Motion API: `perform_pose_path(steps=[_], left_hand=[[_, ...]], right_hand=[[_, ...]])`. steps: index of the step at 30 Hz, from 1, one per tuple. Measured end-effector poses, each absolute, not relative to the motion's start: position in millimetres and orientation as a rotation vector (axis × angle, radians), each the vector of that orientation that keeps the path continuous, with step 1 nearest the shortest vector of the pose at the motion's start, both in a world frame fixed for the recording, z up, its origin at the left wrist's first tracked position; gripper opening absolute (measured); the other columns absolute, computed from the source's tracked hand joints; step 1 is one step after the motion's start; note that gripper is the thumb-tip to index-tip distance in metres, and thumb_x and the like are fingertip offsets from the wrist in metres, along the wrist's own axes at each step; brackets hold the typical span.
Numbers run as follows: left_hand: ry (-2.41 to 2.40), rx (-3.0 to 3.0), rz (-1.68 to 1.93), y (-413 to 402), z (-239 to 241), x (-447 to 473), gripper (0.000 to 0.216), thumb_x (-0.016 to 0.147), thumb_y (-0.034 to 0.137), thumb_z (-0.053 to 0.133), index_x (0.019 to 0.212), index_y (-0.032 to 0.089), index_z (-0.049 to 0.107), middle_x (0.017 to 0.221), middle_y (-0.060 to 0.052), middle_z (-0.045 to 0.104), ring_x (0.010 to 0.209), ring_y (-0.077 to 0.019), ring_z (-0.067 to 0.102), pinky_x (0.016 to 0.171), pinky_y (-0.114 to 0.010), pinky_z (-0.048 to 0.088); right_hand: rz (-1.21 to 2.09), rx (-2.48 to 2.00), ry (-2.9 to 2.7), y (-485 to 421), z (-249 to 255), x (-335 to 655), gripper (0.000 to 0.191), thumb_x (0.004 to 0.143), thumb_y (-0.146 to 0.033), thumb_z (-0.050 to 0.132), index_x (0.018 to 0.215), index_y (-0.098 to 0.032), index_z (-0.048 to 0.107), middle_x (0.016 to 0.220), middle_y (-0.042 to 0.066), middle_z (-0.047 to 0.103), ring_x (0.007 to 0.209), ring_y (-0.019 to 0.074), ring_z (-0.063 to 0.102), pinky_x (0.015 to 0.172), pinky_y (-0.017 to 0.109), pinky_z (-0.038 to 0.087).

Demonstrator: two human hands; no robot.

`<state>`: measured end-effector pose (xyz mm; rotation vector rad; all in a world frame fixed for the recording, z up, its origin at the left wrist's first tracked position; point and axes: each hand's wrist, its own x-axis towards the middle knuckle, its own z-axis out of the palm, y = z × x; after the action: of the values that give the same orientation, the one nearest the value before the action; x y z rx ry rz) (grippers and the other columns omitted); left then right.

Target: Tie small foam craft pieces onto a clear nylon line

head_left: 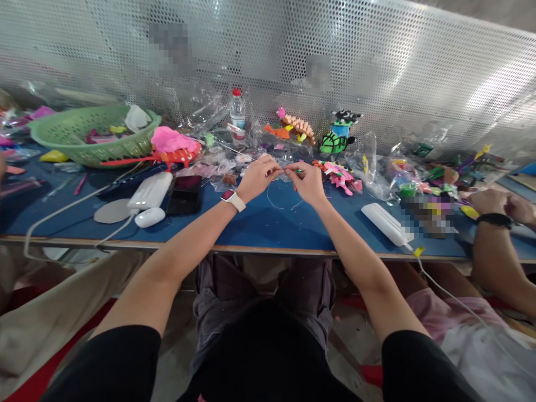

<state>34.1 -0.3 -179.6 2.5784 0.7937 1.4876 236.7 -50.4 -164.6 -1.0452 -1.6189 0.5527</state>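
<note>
Above the blue table, my left hand and my right hand meet almost tip to tip, both closed in a pinch. A thin white thread loops beneath them and appears to run up to the fingers. A tiny green bit shows at my right fingers; its kind is too small to tell. Beside my right hand lie pink clay-like pieces. Crumpled clear plastic film is close to my left hand.
A green basket, a red figure with a pink top, a black phone and a white power bank stand left. Behind are a bottle and clay figures. At right are a white device and another person's hands.
</note>
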Motion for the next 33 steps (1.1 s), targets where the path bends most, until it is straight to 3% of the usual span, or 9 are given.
perform_pose_path(steps=[6,12,23,28,33], left_hand=[[0.732,2.567,1.612,-3,-180,36,0.039,0.114,0.049,0.066,0.091,0.022,0.082,0.089,-0.005,0.076,0.085,-0.0204,0.072,0.078,-0.035,0.055],[0.698,2.527,1.615,-6,-181,38,0.046,0.114,0.059,0.062,0.095,0.025,0.085,0.092,-0.008,0.078,0.083,-0.0208,0.072,0.075,-0.036,0.056],[0.618,2.364,1.661,-9,-176,37,0.039,0.111,0.056,0.07,0.093,0.026,0.087,0.094,-0.007,0.082,0.086,-0.0197,0.075,0.07,-0.033,0.057],[0.61,2.343,1.619,-12,-177,37,0.037,0.111,0.056,0.07,0.095,0.027,0.088,0.099,-0.008,0.086,0.092,-0.0217,0.079,0.082,-0.038,0.062],[0.725,2.333,1.558,-12,-177,37,0.034,0.111,0.054,0.069,0.099,0.028,0.087,0.105,-0.008,0.087,0.1,-0.0238,0.08,0.085,-0.04,0.064]], right_hand=[[0.721,-1.026,-1.497,-45,-165,236,0.028,0.095,-0.045,0.087,0.086,-0.02,0.076,0.075,-0.001,0.071,0.042,0.006,0.048,0.043,0.026,0.039],[1.004,-0.992,-1.438,-43,-165,237,0.037,0.09,-0.051,0.093,0.083,-0.02,0.074,0.064,-0.007,0.057,0.041,0.004,0.038,0.039,0.023,0.029],[1.004,-0.934,-1.432,-48,-161,232,0.033,0.093,-0.045,0.091,0.082,-0.02,0.073,0.064,-0.008,0.056,0.04,0.0031,0.038,0.037,0.022,0.028],[1.121,-1.024,-1.439,-45,-162,236,0.041,0.098,-0.048,0.086,0.075,-0.019,0.068,0.068,-0.004,0.064,0.039,0.0028,0.038,0.035,0.023,0.021],[1.08,-1.003,-1.442,-42,-164,237,0.037,0.095,-0.052,0.087,0.082,-0.022,0.071,0.07,-0.005,0.063,0.041,0.0035,0.037,0.036,0.023,0.023]])
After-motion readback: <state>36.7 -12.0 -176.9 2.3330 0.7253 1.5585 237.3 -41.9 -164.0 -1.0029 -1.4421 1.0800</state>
